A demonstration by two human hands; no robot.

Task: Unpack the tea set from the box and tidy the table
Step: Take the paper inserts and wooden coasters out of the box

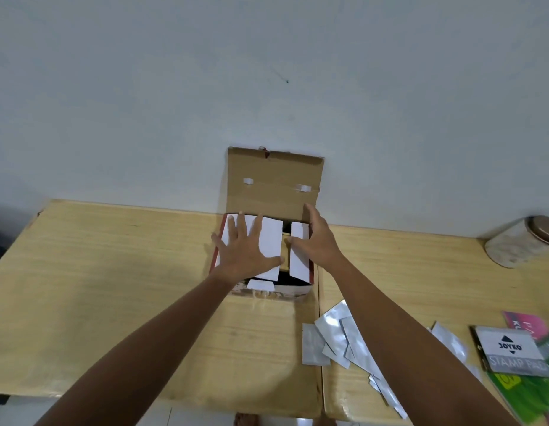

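Both hands on an open box at the wall.
Near, silver foil sachets [337, 342] lie on the pale wooden tabletop [113, 287]. Farther, the left hand [245, 244] presses flat with fingers spread on a white inner flap of the brown cardboard box [274, 182]; the right hand [316, 238] grips the narrower white flap [298, 256].
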